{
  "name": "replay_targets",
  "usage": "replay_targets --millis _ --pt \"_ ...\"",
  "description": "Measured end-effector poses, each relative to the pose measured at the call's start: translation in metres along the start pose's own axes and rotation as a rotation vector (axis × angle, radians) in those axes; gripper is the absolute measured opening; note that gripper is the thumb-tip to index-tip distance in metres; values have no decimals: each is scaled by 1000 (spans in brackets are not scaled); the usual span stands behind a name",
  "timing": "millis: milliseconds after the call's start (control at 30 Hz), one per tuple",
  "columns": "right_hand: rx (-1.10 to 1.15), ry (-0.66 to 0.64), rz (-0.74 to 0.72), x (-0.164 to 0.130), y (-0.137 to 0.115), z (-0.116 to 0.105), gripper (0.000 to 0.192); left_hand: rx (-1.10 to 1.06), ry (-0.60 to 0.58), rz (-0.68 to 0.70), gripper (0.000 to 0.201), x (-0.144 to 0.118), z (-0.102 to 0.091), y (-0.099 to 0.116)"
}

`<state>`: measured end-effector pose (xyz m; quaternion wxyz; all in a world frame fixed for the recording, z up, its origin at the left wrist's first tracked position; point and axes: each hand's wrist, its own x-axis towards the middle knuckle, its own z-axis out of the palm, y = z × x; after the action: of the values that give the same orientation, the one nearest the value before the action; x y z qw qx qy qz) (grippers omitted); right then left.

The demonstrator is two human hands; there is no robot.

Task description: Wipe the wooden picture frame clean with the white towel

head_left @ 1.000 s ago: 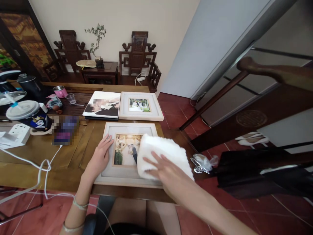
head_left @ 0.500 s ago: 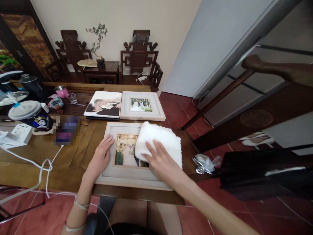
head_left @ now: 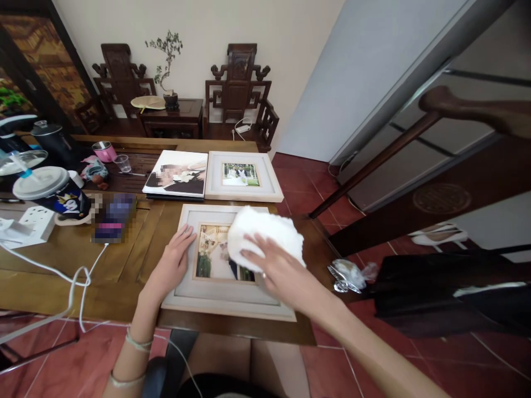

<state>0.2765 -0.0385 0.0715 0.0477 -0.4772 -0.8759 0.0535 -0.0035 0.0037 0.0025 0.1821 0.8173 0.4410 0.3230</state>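
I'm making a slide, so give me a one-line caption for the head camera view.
Right hand presses a white cloth on a framed photo while the left hand steadies its frame.

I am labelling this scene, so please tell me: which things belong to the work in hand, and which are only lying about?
In use:
- white cloth, pressed by the right hand on the near picture frame
- left hand, flat on that frame's left edge

Lying about:
- far picture frame
- photo album
- lidded drink cup
- white power strip
- crumpled plastic wrapper
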Motion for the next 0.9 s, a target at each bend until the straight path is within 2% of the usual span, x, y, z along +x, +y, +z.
replay_targets --millis 133,233,367,533,633,733,900 --pt "-178 85 16 40 31 18 61 -20 12 -5 44 0 1 -2" --pt "-243 62 -29 45 30 25 55 -18 31 -8 43 0 2 -2" --pt "-212 -18 -64 17 1 24 52 -3 26 -19 43 2 1 1" --pt "32 -202 -95 -42 -45 3 51 18 14 -41 43 4 0 4" --pt "159 -285 -147 -59 -57 -8 57 38 8 -52 42 5 0 5" --pt "199 -259 -141 -49 -50 -5 68 53 -5 -52 41 6 -1 6" --pt "47 -19 -65 6 -7 20 70 52 -6 -29 39 5 -1 3"
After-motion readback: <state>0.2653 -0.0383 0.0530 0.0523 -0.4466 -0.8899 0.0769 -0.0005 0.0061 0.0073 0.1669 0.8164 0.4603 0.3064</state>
